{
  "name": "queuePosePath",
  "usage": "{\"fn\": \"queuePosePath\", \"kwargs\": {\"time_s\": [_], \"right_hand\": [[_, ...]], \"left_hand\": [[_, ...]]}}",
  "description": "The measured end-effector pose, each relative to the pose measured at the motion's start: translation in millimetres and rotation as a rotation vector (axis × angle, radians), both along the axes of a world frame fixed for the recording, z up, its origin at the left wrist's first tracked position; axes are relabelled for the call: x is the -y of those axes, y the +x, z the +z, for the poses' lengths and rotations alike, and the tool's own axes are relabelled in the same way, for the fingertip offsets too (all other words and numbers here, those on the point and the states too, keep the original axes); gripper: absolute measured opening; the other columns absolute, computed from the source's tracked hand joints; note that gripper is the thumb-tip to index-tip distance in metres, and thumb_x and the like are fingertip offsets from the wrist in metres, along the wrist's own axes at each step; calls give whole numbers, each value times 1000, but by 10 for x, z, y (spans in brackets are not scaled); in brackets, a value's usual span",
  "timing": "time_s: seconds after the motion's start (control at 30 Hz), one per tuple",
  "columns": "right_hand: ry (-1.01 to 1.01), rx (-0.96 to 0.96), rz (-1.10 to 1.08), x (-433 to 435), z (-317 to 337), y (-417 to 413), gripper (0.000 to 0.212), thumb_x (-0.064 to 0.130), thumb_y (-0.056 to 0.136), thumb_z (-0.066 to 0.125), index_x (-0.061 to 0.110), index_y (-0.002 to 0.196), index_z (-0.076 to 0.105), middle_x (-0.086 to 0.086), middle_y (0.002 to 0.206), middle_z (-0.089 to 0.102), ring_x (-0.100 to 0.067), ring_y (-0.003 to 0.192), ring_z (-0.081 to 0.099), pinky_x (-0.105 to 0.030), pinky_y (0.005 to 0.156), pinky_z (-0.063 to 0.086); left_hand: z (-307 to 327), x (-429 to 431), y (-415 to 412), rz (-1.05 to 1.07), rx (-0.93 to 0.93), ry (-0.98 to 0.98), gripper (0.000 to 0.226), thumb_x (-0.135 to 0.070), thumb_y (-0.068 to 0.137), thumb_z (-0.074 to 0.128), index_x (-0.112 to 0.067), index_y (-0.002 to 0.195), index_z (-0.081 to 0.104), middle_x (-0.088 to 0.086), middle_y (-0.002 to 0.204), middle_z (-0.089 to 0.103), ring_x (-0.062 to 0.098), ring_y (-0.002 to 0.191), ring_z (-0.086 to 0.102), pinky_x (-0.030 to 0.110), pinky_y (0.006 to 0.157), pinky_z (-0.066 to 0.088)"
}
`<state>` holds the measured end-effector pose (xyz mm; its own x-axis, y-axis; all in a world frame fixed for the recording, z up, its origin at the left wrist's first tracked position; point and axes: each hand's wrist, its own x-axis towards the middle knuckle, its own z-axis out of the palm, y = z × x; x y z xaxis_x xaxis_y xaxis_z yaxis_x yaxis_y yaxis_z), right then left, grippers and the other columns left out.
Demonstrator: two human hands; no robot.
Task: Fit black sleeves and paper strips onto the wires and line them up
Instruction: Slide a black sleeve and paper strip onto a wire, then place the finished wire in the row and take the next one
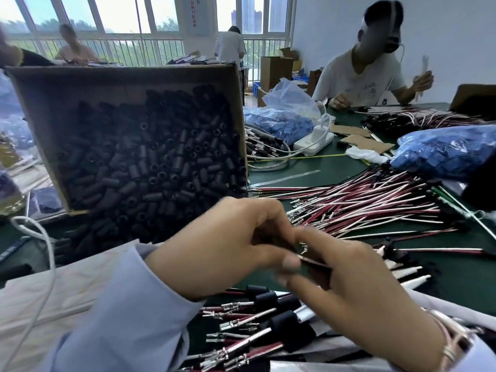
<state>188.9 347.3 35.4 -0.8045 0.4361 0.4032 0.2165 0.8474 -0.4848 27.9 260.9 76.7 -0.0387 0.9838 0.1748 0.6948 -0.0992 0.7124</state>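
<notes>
Finished wires (241,322): lay nearest, under both wrists, with their metal terminals pointing left. Their right ends were hidden beneath the right forearm.
Fitted sleeves (284,319): black and short, threaded on several of those wires.
Left hand (222,245): fingers curled, thumb and fingertips pinching the held wire (312,260). A pale blue cuff (128,318) covered the wrist.
Right hand (357,285): met the left one and gripped the same wire. Motion blur smeared its fingertips.
Held wire: only a thin stretch showed between the two thumbs. A dark shape inside the fingers could have been a sleeve or shadow; I could not tell which.
Pale wrapped ends (410,275): just right of the hands on the green table (335,167), too blurred to identify as paper.
Loose wires (362,202): a fanned red-and-white heap beyond the hands.
Cardboard box (35,116): tipped with its open mouth towards the camera. Loose sleeves (161,162) spilled from it, and the left hand hid the lower edge of the spill.
Blue bags (451,151): behind the heap, one cut off at the right.
Person opposite (359,73): seated, holding something pale and blurred.
</notes>
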Motion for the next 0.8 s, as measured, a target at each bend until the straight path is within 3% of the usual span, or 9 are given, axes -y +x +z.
{"fn": "queuePosePath", "kwargs": {"time_s": [0.1, 0.2, 0.33, 0.4, 0.47, 0.53, 0.67, 0.73, 0.8], "right_hand": [[-75, 32, -50, -36, -60, -18, 59, 47, 57, 58, 48, 111, 35, 13, 70, 63, -12, 67, 58, -24, 59, 45], [-189, -33, -31, -124, -63, -24, 61, 36, 54, 65, 43, 111, 43, 10, 69, 62, -9, 59, 55, -22, 56, 45], [-259, -22, 22, -163, -114, -40, 56, 46, 59, 70, 40, 110, 49, 13, 79, 65, -5, 66, 59, -23, 62, 48], [-192, 18, 40, -201, -125, -38, 36, 53, 74, 70, 33, 100, 55, 15, 68, 60, -3, 63, 55, -20, 59, 42], [-121, 54, 34, -237, -97, -28, 27, 50, 86, 59, 23, 87, 61, 10, 60, 51, -8, 59, 48, -27, 58, 37], [-62, 121, 34, -248, -72, -4, 33, 47, 89, 54, 16, 85, 63, 7, 67, 53, -12, 65, 49, -32, 62, 39], [224, 154, -57, -328, 102, 77, 55, 71, 80, 43, 25, 90, 70, 8, 95, 60, -16, 93, 52, -37, 81, 42], [139, 174, 44, -428, 194, 110, 53, 72, 76, 44, 27, 84, 71, 10, 93, 62, -13, 91, 57, -36, 80, 45], [-122, 199, 88, -627, 241, 130, 52, 69, 80, 51, 21, 79, 70, 4, 81, 65, -15, 77, 60, -30, 70, 48]], "left_hand": [[-144, -98, 157, -1, -34, 65, 24, -22, 68, 85, -21, 80, 65, -11, 74, 69, -1, 67, 63, 22, 66, 51], [-293, -175, 231, 145, 27, 107, 29, -43, 64, 83, -21, 75, 67, -6, 72, 69, 4, 66, 63, 27, 65, 52], [-371, -205, 243, 307, -139, 113, 58, -83, 63, 50, -25, 67, 59, -9, 63, 62, 5, 61, 58, 34, 61, 50], [-297, -179, 123, 266, -176, 149, 53, -75, 78, 45, -25, 68, 59, -8, 61, 60, 7, 59, 56, 35, 59, 49], [-216, -166, -12, 116, -134, 116, 26, -48, 85, 63, -25, 73, 64, -5, 65, 64, 11, 62, 58, 38, 61, 49], [-159, -127, -107, 21, -104, 72, 13, -32, 82, 71, -23, 75, 66, -2, 67, 66, 14, 63, 60, 36, 61, 50], [-49, 25, -308, 29, 33, 103, 15, -37, 73, 72, -22, 71, 68, -1, 63, 67, 7, 55, 58, 23, 52, 47], [-8, 82, -381, -32, 47, -27, 16, -37, 73, 74, -23, 73, 67, -2, 62, 67, 4, 54, 57, 16, 51, 44], [-9, 106, -401, -120, 6, -274, 17, -33, 74, 78, -21, 73, 66, -3, 63, 68, 4, 55, 59, 15, 53, 44]]}}
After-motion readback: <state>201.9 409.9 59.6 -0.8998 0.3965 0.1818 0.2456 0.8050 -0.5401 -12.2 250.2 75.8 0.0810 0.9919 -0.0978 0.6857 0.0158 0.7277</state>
